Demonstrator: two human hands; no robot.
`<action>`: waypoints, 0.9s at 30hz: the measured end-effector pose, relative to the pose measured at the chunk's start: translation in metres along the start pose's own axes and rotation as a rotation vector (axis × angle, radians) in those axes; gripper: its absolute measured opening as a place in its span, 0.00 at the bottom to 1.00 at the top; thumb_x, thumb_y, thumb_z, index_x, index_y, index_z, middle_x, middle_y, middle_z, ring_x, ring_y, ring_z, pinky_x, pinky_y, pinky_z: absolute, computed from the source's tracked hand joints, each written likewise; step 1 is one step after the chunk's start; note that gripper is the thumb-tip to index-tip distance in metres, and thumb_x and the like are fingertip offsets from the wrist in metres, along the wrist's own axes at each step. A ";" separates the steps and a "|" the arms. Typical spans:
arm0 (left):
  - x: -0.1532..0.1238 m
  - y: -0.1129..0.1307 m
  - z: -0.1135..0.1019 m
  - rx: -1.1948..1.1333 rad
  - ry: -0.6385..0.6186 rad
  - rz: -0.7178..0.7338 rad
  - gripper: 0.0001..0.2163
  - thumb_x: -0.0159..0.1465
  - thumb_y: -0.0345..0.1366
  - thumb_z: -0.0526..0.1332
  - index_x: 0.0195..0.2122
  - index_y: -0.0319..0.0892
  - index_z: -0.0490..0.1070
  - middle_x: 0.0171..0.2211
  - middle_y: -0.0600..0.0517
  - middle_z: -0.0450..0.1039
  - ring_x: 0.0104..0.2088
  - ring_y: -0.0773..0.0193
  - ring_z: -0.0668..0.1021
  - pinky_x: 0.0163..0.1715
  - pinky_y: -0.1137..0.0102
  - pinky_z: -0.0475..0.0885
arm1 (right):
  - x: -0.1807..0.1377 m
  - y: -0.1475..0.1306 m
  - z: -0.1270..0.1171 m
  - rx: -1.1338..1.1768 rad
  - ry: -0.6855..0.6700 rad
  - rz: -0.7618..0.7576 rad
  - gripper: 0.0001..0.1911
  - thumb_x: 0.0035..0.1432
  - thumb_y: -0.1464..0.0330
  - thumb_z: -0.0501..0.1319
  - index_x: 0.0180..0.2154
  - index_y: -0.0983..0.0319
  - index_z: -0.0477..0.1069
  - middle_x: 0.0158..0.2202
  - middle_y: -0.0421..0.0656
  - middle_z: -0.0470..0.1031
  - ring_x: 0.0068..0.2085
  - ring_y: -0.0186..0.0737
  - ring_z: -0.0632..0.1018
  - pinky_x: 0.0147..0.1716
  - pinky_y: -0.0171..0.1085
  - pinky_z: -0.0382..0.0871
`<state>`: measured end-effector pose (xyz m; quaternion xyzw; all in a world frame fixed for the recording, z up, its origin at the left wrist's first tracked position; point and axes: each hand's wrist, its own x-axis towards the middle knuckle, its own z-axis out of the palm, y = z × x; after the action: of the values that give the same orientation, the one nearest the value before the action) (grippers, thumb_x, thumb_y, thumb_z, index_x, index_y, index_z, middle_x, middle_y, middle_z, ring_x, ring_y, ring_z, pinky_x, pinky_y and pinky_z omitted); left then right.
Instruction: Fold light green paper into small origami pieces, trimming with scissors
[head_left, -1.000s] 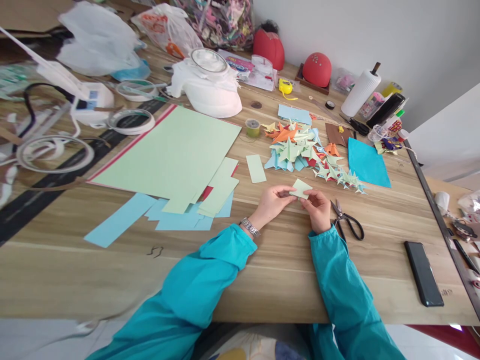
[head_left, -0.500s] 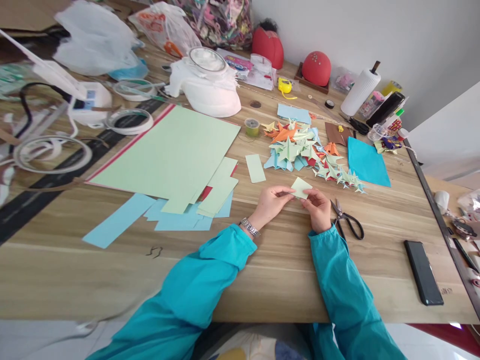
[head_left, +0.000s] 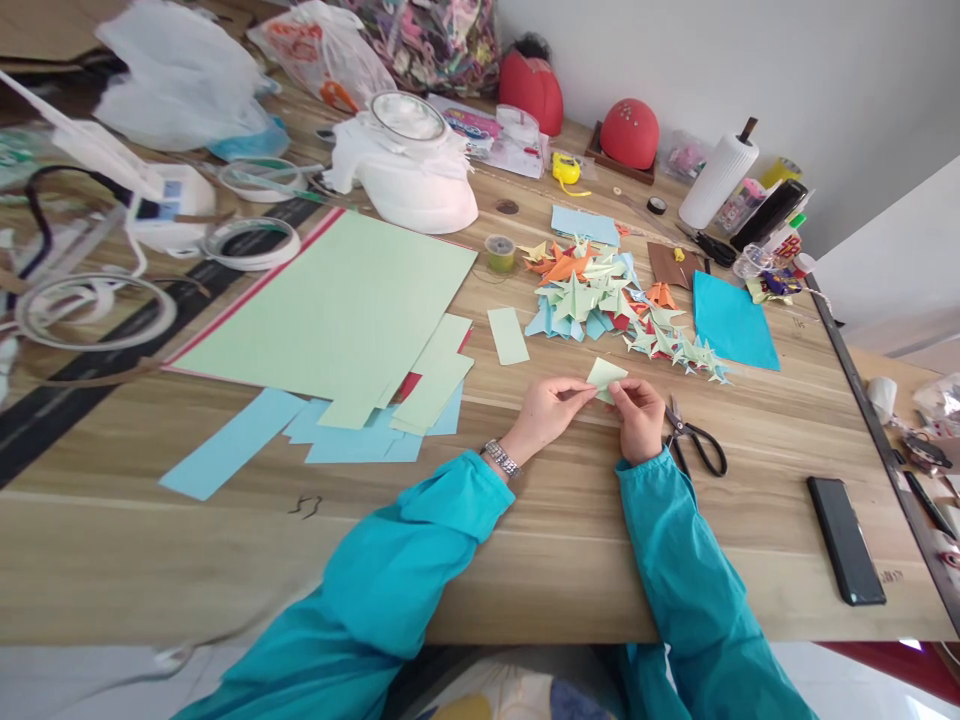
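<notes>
A small pale green piece of paper (head_left: 606,374) is pinched between my two hands, just above the wooden table (head_left: 570,540). My left hand (head_left: 551,408) grips its left edge between thumb and fingers. On the opposite side, my right hand (head_left: 639,418) pinches the right edge. Folded paper stars and pointed shapes (head_left: 581,290) in green, blue and orange lie heaped beyond my hands. Close by my right hand are black-handled scissors (head_left: 694,440), partly covered by the hand and sleeve. A green paper strip (head_left: 508,336) lies flat up and left of my hands.
Large green sheets (head_left: 322,300) and blue strips (head_left: 232,440) spread over the left side. A turquoise square (head_left: 735,320) and a black phone (head_left: 846,540) lie to the right. Tape rolls (head_left: 251,244), a white wrapped bundle (head_left: 412,170) and red domes (head_left: 630,135) stand farther back.
The fingers of both hands have shifted slightly on the green paper, which has tilted and moved a little to the right. The whole view has drifted slightly.
</notes>
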<state>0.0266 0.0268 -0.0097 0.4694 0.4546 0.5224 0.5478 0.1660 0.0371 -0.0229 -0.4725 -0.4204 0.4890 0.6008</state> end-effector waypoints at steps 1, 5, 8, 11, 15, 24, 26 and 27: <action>0.000 0.000 0.001 -0.012 0.001 -0.013 0.09 0.52 0.40 0.66 0.29 0.38 0.76 0.29 0.49 0.78 0.29 0.61 0.79 0.31 0.68 0.75 | 0.000 0.000 0.000 0.004 0.003 0.002 0.10 0.42 0.65 0.69 0.25 0.62 0.72 0.23 0.37 0.72 0.23 0.31 0.70 0.19 0.32 0.67; 0.000 0.000 0.002 -0.123 -0.017 -0.048 0.10 0.52 0.39 0.66 0.28 0.39 0.68 0.23 0.52 0.75 0.27 0.62 0.79 0.28 0.69 0.75 | -0.001 -0.001 0.001 0.001 0.013 0.003 0.10 0.42 0.65 0.69 0.25 0.62 0.71 0.23 0.37 0.72 0.23 0.32 0.70 0.20 0.32 0.67; 0.001 0.001 0.003 -0.217 -0.014 -0.057 0.13 0.51 0.38 0.67 0.28 0.41 0.61 0.22 0.56 0.73 0.25 0.62 0.79 0.27 0.69 0.74 | -0.001 0.000 0.001 0.001 0.015 0.010 0.10 0.42 0.65 0.69 0.25 0.62 0.70 0.22 0.37 0.72 0.23 0.32 0.71 0.21 0.33 0.67; 0.000 0.001 0.003 -0.230 -0.021 -0.070 0.13 0.51 0.37 0.66 0.27 0.42 0.59 0.21 0.57 0.72 0.25 0.62 0.79 0.27 0.69 0.75 | 0.000 0.001 0.000 -0.018 0.013 0.019 0.11 0.42 0.64 0.69 0.25 0.62 0.69 0.22 0.36 0.72 0.22 0.32 0.70 0.21 0.33 0.67; 0.001 0.002 0.003 -0.243 -0.004 -0.108 0.12 0.51 0.37 0.65 0.27 0.41 0.60 0.19 0.57 0.71 0.23 0.62 0.79 0.26 0.68 0.75 | 0.000 0.001 -0.001 -0.048 0.001 0.014 0.11 0.42 0.64 0.69 0.25 0.61 0.69 0.22 0.36 0.71 0.23 0.32 0.70 0.22 0.33 0.67; 0.005 0.001 -0.001 -0.265 -0.088 -0.202 0.13 0.50 0.43 0.66 0.29 0.37 0.73 0.30 0.51 0.77 0.27 0.61 0.79 0.30 0.65 0.76 | -0.001 0.001 -0.002 -0.017 -0.067 0.024 0.12 0.41 0.62 0.69 0.26 0.61 0.70 0.23 0.37 0.72 0.23 0.33 0.71 0.22 0.33 0.67; 0.006 0.000 -0.002 -0.266 -0.071 -0.211 0.13 0.49 0.42 0.67 0.30 0.37 0.75 0.30 0.50 0.78 0.27 0.60 0.79 0.31 0.65 0.75 | -0.001 0.001 -0.002 -0.010 -0.070 0.025 0.12 0.42 0.62 0.69 0.28 0.61 0.70 0.23 0.36 0.71 0.23 0.32 0.71 0.22 0.33 0.67; 0.006 0.000 -0.002 -0.266 -0.063 -0.212 0.13 0.48 0.42 0.68 0.30 0.37 0.75 0.30 0.50 0.78 0.27 0.60 0.79 0.31 0.65 0.75 | -0.001 0.001 -0.002 -0.016 -0.071 0.025 0.12 0.42 0.62 0.69 0.29 0.61 0.71 0.23 0.37 0.71 0.23 0.32 0.71 0.22 0.33 0.67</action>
<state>0.0249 0.0326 -0.0097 0.3582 0.4112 0.5024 0.6709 0.1673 0.0364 -0.0243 -0.4648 -0.4395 0.5095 0.5755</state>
